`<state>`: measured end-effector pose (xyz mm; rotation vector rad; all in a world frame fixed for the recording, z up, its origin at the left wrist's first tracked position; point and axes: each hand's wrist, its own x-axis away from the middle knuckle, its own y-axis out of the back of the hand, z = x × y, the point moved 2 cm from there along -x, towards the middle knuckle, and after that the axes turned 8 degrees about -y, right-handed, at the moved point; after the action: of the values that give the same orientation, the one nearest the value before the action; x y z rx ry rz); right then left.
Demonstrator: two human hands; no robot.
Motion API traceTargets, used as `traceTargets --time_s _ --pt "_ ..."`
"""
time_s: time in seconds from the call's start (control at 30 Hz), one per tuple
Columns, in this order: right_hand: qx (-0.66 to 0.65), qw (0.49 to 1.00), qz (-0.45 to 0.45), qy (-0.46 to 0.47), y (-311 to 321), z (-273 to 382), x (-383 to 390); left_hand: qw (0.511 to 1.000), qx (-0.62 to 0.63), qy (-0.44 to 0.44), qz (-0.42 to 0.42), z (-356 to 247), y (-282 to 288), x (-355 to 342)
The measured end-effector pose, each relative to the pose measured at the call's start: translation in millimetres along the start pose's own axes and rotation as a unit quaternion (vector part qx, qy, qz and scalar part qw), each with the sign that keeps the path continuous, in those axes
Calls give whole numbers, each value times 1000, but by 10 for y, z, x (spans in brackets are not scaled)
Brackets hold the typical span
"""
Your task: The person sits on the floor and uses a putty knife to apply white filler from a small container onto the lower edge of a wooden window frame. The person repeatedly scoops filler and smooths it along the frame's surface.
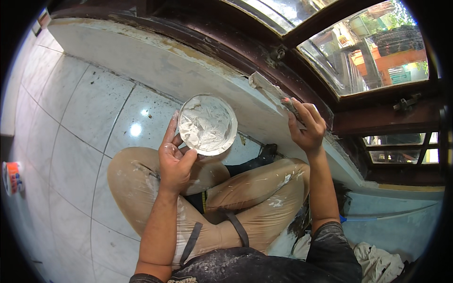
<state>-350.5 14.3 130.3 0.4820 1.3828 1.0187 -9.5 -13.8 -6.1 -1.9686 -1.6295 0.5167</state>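
Note:
In my left hand (175,162) is a round tub (230,123) of white putty (200,123), held up over my crossed legs with the thumb near its rim. White smears coat the inside wall and mark my fingers. My right hand (307,125) grips the handle of a putty knife (270,89), its blade pointing up and left at the window sill. The blade carries whitish putty and lies against or just above the sill edge; which one I cannot tell. Below the dark wooden window frame (207,45) runs the pale, patchy low wall (141,52).
Glass panes (368,52) with metal latches rise at the upper right. White floor tiles (80,113) spread to the left, with crumbs along the wall. A small white and orange tub (12,178) stands at the far left. Crumpled pale cloth (377,262) lies at the lower right.

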Motion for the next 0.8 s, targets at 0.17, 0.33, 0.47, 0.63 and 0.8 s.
traceTargets --time_s 0.17,0.33,0.47,0.63,0.8 --pt "6 999 4 -41 23 4 151 1000 -7 -16 4 3 45 -4" --pt "27 999 -19 -38 127 -11 270 1000 -8 -11 2 -15 26 -9" --pt "29 998 -29 -37 259 28 304 1000 -17 -19 10 -12 55 -17" --pt "0 997 -36 -64 235 226 224 1000 -1 -2 7 -29 8 -28" --pt "-7 997 -40 -63 -83 242 89 1000 -11 -16 12 -10 65 -60"
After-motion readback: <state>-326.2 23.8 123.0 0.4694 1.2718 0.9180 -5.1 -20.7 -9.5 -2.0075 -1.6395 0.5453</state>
